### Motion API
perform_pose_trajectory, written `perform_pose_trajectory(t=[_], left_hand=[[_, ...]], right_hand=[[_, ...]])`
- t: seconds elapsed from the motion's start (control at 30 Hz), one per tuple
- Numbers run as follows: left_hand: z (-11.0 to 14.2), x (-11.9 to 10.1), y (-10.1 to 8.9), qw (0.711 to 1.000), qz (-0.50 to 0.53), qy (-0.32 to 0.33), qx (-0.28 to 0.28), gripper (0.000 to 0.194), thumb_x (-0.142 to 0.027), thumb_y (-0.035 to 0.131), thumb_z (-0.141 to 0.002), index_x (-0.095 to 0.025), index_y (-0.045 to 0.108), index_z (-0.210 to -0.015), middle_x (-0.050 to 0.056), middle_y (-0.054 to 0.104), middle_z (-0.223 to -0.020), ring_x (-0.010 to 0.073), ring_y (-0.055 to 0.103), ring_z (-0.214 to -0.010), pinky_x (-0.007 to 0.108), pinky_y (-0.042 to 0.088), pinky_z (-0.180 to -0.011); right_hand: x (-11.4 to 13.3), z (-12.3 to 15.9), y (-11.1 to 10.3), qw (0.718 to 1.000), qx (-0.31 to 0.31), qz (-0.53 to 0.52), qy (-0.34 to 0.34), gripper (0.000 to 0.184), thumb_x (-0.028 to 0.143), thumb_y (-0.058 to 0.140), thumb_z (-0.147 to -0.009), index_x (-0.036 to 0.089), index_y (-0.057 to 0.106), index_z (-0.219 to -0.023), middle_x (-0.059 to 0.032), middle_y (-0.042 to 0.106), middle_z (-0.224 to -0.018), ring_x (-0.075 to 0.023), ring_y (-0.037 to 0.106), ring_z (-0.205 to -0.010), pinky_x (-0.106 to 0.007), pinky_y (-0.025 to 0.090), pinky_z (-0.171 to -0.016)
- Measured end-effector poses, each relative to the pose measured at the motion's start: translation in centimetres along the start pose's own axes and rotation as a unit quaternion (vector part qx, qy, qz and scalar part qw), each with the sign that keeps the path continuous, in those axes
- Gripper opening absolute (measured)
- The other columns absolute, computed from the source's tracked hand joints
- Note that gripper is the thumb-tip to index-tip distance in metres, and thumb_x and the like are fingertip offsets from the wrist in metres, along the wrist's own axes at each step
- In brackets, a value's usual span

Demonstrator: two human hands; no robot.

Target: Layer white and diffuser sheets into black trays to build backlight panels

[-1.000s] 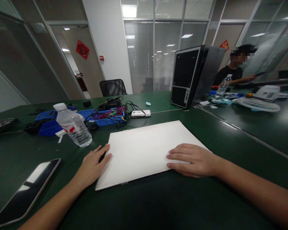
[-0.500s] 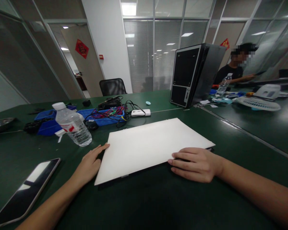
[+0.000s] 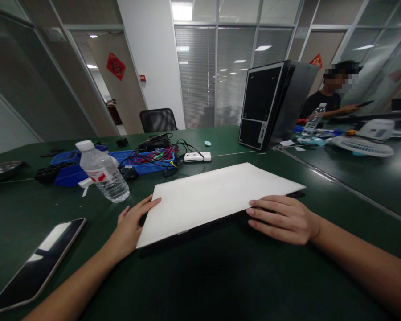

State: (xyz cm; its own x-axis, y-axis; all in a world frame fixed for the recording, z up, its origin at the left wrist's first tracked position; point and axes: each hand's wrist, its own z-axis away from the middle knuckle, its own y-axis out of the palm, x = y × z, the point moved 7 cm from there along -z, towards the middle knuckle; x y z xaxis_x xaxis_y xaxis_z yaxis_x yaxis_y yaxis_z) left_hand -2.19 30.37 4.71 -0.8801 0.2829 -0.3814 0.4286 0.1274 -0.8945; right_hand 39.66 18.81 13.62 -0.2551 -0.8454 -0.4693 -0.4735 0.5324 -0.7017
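A flat white rectangular panel [image 3: 214, 198] with a dark layer under its near edge lies in front of me, its near side slightly raised above the green table. My left hand [image 3: 132, 229] grips the panel's left edge, the index finger resting on the white face and the other fingers partly hidden at the side. At the near right edge, my right hand [image 3: 284, 220] holds the panel with its fingers close together; one fingertip touches the white face. The right thumb is out of sight.
A phone [image 3: 38, 265] lies at left on the table. Behind stand a water bottle [image 3: 103, 171], a blue tray [image 3: 147, 167] of tangled wires, a white device [image 3: 197, 157] and a black computer tower [image 3: 262, 104]. A person [image 3: 324, 100] sits at far right, near a white fan [image 3: 364, 142].
The panel's near edge has risen a little, showing more of the dark layer below. Both hands have moved slightly up with it, and the left index finger reaches farther onto the white face.
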Motion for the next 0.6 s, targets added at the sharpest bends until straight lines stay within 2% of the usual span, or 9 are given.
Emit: perform_pose_trajectory(t=[0.07,0.2,0.33,0.43,0.6], left_hand=[[0.0,-0.1,0.1,1.0,0.015,0.001,0.013,0.06,-0.049,0.056,-0.096,-0.035,0.057,-0.154,0.008,0.042,-0.171,0.0365,0.041,-0.157,0.073,0.021,-0.126],[-0.1,-0.5,-0.2,0.999,0.038,-0.008,0.022,0.058,-0.051,0.055,-0.097,-0.035,0.058,-0.153,0.009,0.042,-0.17,0.0348,0.041,-0.157,0.07,0.019,-0.128],[-0.1,-0.7,-0.2,0.999,0.022,-0.006,0.032,0.058,-0.05,0.053,-0.098,-0.036,0.057,-0.154,0.008,0.04,-0.171,0.0336,0.041,-0.157,0.071,0.018,-0.128],[-0.1,-0.5,0.0,1.0,0.006,-0.002,0.024,0.057,-0.049,0.05,-0.099,-0.038,0.056,-0.154,0.006,0.04,-0.171,0.0332,0.041,-0.157,0.071,0.019,-0.128],[-0.1,-0.5,0.3,0.999,-0.017,0.0,0.033,0.056,-0.047,0.046,-0.1,-0.039,0.055,-0.155,0.004,0.042,-0.171,0.0324,0.039,-0.158,0.072,0.019,-0.127]], right_hand=[[-0.2,0.3,0.1,1.0,-0.013,-0.002,0.011,0.033,0.013,0.065,-0.098,0.021,0.076,-0.128,-0.0104,0.075,-0.134,-0.0274,0.068,-0.13,-0.04,0.065,-0.098],[-0.8,0.7,1.0,0.999,-0.01,0.018,0.034,0.031,0.011,0.063,-0.1,0.016,0.073,-0.129,-0.0143,0.074,-0.134,-0.0259,0.069,-0.128,-0.041,0.063,-0.099],[-1.6,1.1,1.7,0.996,-0.007,0.037,0.075,0.03,0.013,0.065,-0.1,0.014,0.07,-0.129,-0.0126,0.077,-0.113,-0.0245,0.073,-0.112,-0.042,0.063,-0.094],[-1.7,1.1,1.9,0.995,-0.013,0.04,0.087,0.021,0.012,0.059,-0.102,0.013,0.07,-0.12,-0.0111,0.076,-0.101,-0.0225,0.073,-0.098,-0.041,0.063,-0.088],[-1.8,0.9,1.5,0.995,-0.019,0.042,0.093,0.011,0.01,0.06,-0.101,0.014,0.07,-0.101,-0.009,0.073,-0.091,-0.0213,0.071,-0.09,-0.038,0.062,-0.08]])
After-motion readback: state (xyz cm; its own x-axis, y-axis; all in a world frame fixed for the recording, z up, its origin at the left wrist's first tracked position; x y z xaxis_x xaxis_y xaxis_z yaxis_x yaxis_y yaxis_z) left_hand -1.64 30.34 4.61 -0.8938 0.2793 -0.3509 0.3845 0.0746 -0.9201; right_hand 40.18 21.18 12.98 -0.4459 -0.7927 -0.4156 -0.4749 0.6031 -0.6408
